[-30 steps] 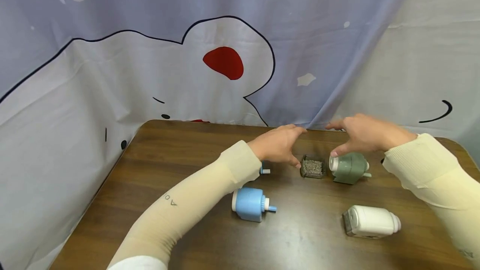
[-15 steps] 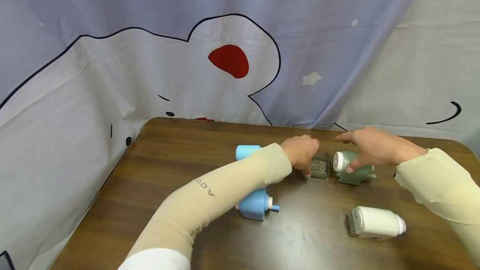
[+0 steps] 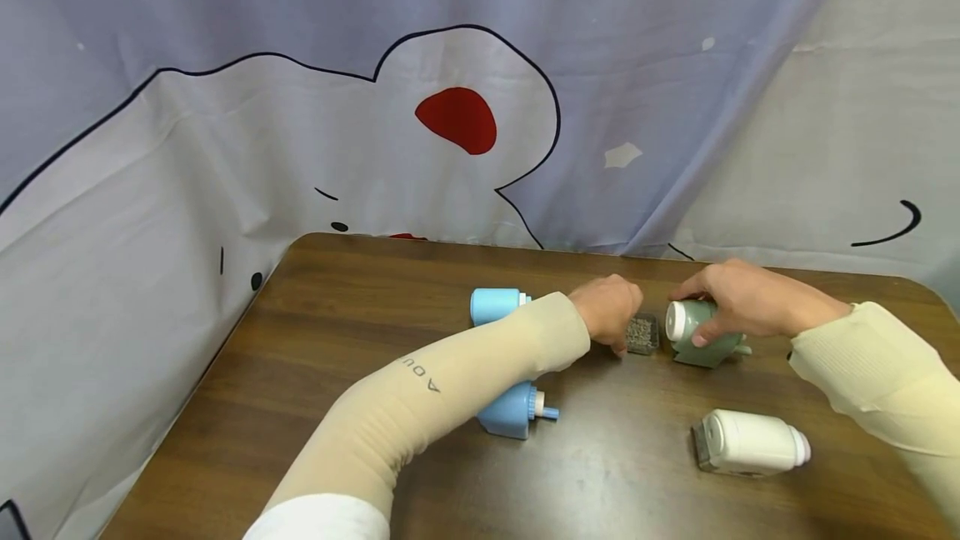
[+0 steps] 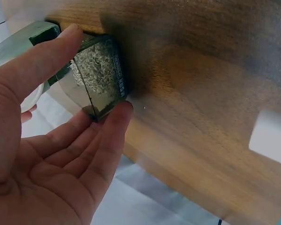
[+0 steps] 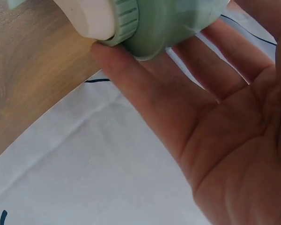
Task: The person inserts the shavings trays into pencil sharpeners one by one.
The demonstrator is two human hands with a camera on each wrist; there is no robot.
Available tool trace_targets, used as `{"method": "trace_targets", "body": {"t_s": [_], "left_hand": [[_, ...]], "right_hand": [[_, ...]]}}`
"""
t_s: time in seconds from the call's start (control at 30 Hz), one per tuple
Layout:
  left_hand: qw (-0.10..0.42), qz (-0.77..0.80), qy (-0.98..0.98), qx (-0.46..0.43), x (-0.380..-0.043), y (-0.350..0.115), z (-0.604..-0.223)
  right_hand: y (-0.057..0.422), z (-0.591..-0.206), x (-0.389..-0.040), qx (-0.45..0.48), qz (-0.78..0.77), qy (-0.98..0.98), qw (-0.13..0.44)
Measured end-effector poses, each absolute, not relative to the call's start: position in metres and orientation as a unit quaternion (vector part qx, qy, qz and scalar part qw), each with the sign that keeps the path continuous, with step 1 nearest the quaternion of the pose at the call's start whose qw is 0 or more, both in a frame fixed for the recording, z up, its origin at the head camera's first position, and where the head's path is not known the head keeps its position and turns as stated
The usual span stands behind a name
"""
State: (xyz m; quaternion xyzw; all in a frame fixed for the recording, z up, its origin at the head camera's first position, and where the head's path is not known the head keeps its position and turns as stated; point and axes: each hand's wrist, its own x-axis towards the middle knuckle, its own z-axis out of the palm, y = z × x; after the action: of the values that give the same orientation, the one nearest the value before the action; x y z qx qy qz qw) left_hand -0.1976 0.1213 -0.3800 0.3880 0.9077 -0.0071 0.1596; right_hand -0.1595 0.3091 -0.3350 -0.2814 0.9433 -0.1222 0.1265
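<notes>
On the far right part of the table, my left hand holds a small clear box of pale granules. The left wrist view shows the thumb along one side of the box and fingertips at the opposite corner. Just right of it, my right hand grips a green pump bottle that lies on its side, white base facing left. Thumb and fingers sit on either side of its body. In the right wrist view, the fingers reach along the bottle by its ribbed collar.
A blue pump bottle lies partly behind my left forearm, with a light-blue bottle beyond it. Nearer on the right lies a white bottle. A printed curtain hangs along the table's far edge.
My left hand has moved right and down onto the clear box. The right hand has lowered onto the green bottle and closed around it. The light-blue bottle has come into view.
</notes>
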Motion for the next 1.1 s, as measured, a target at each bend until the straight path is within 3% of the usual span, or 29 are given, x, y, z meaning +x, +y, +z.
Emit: {"method": "trace_targets", "body": {"t_s": [1.1], "left_hand": [[0.152,0.012,0.908,0.391,-0.1938,0.1261,-0.3785]], "right_hand": [[0.3060,-0.3356,-0.1575,-0.275,-0.122,0.943,0.142]]}}
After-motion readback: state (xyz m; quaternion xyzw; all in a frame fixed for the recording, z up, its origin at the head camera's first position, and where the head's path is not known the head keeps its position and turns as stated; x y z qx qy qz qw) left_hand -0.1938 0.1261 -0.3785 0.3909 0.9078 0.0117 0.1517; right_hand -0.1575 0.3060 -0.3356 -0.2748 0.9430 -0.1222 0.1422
